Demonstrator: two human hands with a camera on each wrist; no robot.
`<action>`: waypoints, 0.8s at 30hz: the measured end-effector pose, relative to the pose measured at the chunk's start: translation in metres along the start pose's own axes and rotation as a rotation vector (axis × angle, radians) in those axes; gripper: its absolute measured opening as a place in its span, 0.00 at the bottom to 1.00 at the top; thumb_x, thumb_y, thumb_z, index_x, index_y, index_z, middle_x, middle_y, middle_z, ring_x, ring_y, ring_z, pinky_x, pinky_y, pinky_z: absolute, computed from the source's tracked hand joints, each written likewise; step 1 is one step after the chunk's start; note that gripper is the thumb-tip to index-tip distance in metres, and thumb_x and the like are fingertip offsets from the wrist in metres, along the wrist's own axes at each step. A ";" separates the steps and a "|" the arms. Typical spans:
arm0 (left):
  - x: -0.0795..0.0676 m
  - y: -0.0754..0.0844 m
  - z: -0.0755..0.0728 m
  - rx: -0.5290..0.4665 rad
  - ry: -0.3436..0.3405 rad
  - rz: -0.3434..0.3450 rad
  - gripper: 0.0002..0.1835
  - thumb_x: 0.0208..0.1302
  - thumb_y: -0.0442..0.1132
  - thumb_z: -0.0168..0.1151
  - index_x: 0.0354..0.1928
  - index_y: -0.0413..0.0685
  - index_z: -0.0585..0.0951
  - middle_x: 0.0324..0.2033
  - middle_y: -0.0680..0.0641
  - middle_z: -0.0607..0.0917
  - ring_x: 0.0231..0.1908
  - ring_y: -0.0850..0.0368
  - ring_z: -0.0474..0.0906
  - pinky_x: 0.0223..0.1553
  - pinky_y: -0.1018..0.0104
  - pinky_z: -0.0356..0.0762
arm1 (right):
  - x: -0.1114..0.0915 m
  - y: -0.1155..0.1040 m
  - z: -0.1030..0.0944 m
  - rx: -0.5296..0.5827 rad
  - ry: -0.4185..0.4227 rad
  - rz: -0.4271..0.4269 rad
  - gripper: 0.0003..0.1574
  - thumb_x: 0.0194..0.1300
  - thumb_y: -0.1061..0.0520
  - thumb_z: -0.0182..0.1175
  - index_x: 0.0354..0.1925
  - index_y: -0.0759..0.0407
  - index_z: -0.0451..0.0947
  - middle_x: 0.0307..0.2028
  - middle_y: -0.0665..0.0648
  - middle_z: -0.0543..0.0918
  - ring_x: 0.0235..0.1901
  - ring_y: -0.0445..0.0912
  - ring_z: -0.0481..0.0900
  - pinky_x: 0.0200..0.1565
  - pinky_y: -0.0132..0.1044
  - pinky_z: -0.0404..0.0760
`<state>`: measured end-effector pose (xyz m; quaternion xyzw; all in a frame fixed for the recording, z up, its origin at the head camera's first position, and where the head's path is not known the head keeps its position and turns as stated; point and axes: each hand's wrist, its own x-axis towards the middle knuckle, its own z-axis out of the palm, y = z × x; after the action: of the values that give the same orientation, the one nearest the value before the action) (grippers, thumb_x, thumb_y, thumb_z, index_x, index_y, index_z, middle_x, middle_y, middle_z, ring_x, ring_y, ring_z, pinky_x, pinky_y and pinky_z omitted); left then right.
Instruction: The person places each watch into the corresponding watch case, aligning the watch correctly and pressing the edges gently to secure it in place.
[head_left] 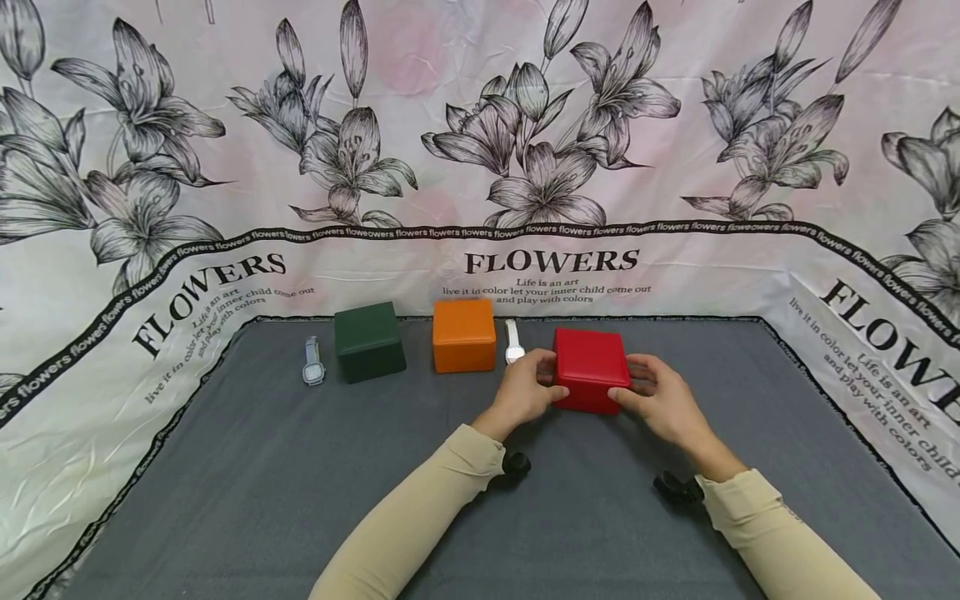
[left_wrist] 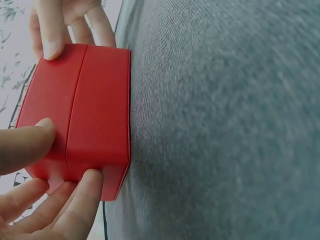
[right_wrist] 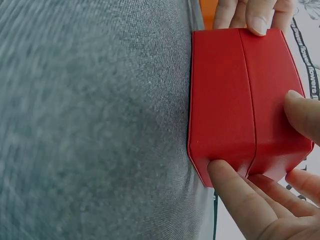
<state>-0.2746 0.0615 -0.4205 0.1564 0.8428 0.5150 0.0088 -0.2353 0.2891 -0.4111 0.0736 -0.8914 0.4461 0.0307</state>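
Observation:
A red, leather-look box [head_left: 591,367] with rounded lid edges sits closed on the grey cloth, held between both hands. My left hand [head_left: 521,387] grips its left side, thumb on the front face and fingers along the side. On the opposite side my right hand [head_left: 663,400] holds it the same way. Both wrist views show a seam running across the red box [left_wrist: 95,105] between lid and base, with a thumb tip on the lid part. Just left of my left hand lies a white-strapped watch [head_left: 513,342], its lower end close to the fingers.
Left of the white watch stands an orange box [head_left: 464,337], then a dark green box [head_left: 369,342]. A watch with a pale blue-grey strap [head_left: 313,362] lies at the far left. Flower-printed white fabric [head_left: 540,275] rises behind the grey cloth [head_left: 585,517].

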 end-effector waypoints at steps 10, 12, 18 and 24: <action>0.007 0.009 0.018 0.006 -0.013 -0.002 0.26 0.54 0.33 0.71 0.56 0.43 0.76 0.46 0.47 0.83 0.43 0.54 0.82 0.43 0.71 0.78 | 0.000 0.013 -0.017 0.002 -0.005 -0.010 0.44 0.63 0.46 0.64 0.68 0.64 0.59 0.59 0.68 0.72 0.52 0.61 0.78 0.41 0.33 0.81; 0.011 0.011 0.026 0.009 -0.021 -0.002 0.26 0.54 0.34 0.71 0.56 0.44 0.76 0.46 0.48 0.82 0.43 0.56 0.81 0.42 0.72 0.78 | 0.000 0.019 -0.025 -0.003 -0.006 -0.016 0.44 0.63 0.45 0.63 0.68 0.64 0.59 0.59 0.68 0.72 0.52 0.61 0.78 0.40 0.29 0.80; 0.023 0.020 0.047 -0.023 -0.020 -0.018 0.26 0.55 0.35 0.71 0.57 0.44 0.76 0.45 0.49 0.82 0.42 0.58 0.81 0.39 0.73 0.77 | 0.001 0.037 -0.048 0.005 -0.013 -0.046 0.43 0.65 0.48 0.62 0.69 0.65 0.59 0.59 0.69 0.72 0.52 0.62 0.77 0.39 0.27 0.79; 0.040 0.026 0.063 -0.020 0.014 -0.023 0.25 0.54 0.36 0.71 0.55 0.44 0.77 0.43 0.49 0.83 0.38 0.60 0.80 0.37 0.73 0.77 | 0.015 0.051 -0.061 0.034 -0.013 -0.061 0.42 0.65 0.50 0.62 0.68 0.66 0.59 0.57 0.70 0.72 0.46 0.46 0.80 0.40 0.37 0.83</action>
<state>-0.2946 0.1374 -0.4215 0.1431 0.8395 0.5241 0.0102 -0.2594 0.3668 -0.4129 0.1039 -0.8813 0.4595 0.0372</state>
